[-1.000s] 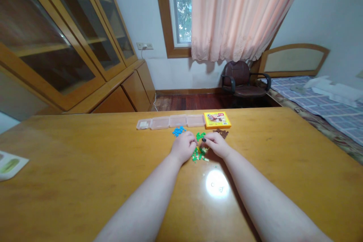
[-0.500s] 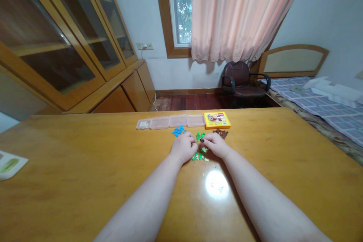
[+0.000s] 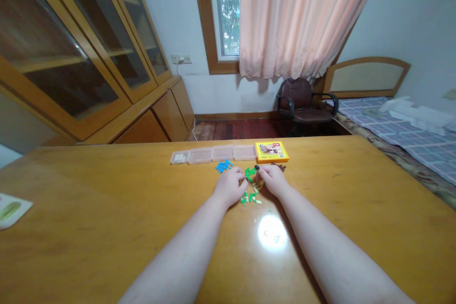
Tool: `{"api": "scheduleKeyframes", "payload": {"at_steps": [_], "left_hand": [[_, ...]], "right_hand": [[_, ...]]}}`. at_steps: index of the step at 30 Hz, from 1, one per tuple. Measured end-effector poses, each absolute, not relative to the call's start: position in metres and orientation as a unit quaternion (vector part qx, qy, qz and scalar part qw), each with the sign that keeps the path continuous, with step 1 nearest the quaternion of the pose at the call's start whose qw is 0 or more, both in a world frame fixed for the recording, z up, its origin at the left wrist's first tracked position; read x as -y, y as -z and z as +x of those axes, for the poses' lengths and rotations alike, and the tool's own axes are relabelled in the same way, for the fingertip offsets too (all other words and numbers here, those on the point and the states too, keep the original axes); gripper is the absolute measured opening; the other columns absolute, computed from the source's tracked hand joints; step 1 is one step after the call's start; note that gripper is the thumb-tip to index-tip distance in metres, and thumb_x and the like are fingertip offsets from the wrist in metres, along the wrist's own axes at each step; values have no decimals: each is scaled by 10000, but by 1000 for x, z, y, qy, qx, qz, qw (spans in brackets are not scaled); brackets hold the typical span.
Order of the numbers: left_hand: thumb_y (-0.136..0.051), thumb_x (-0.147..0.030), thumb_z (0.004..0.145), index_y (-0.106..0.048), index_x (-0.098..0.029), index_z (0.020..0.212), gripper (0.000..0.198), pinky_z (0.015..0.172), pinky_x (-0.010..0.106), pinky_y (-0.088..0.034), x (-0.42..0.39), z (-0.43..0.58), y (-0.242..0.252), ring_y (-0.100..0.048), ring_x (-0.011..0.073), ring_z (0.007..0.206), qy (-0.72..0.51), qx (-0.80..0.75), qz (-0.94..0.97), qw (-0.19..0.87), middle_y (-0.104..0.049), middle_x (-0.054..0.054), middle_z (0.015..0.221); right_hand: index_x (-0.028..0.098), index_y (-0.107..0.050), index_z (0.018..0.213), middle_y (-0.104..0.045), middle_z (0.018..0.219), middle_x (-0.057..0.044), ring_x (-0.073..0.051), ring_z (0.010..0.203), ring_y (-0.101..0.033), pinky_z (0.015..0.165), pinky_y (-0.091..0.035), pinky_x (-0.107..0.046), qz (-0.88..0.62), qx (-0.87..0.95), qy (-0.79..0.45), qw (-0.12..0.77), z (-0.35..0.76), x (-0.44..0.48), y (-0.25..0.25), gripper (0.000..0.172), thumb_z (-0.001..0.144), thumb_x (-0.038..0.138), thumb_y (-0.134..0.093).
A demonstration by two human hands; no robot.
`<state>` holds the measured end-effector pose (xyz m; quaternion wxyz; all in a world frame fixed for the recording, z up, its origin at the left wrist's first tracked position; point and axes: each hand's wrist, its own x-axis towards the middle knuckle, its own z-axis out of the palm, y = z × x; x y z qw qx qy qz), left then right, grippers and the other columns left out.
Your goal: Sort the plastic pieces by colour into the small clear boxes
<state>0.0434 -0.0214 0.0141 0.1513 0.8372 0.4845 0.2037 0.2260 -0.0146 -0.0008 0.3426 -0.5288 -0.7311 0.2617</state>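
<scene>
Both my hands rest on a wooden table over a heap of tiny building bricks. My left hand is curled, its fingertips down among mixed green and white bricks. My right hand is pinched, its dark-nailed fingertip beside a small green pile; what it holds is too small to make out. A blue pile lies just beyond my left hand. Brown bricks peek out behind my right hand.
A row of clear plastic trays and a yellow box stand past the piles. A paper sheet lies at the table's left edge. Beyond the table are a chair, a bed and glass-door cabinets.
My right hand has slid forward and a little left, towards the green pile, now covering most of the brown bricks. My left hand has barely moved.
</scene>
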Motion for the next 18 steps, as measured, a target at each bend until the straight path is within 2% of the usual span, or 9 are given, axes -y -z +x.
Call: {"api": "scheduleKeyframes", "payload": {"at_steps": [6,12,18], "left_hand": [[-452,-236,813,-699,-199,761,255,756,251,-437,21,43,-12,-566,146,794,-208,-474,844,142,-613,29,871],[-437,-240,825,-662,-177,650,293,720,246,-420,19,43,-10,-565,144,770,-208,-490,836,131,-603,30,787],[-425,-250,839,-650,-173,633,315,672,249,-396,18,44,-10,-550,140,736,-192,-516,826,123,-590,34,763]], "right_hand": [[156,-635,560,-634,558,-32,-138,546,-559,585,-393,-236,-505,746,-291,322,226,16,0,472,899,376,-392],[159,-588,491,-589,488,-27,-140,513,-545,555,-371,-241,-544,714,-260,355,227,15,0,524,899,408,-372],[162,-644,586,-648,592,-34,-153,574,-570,573,-372,-244,-562,715,-259,324,227,14,0,453,893,378,-390]]}}
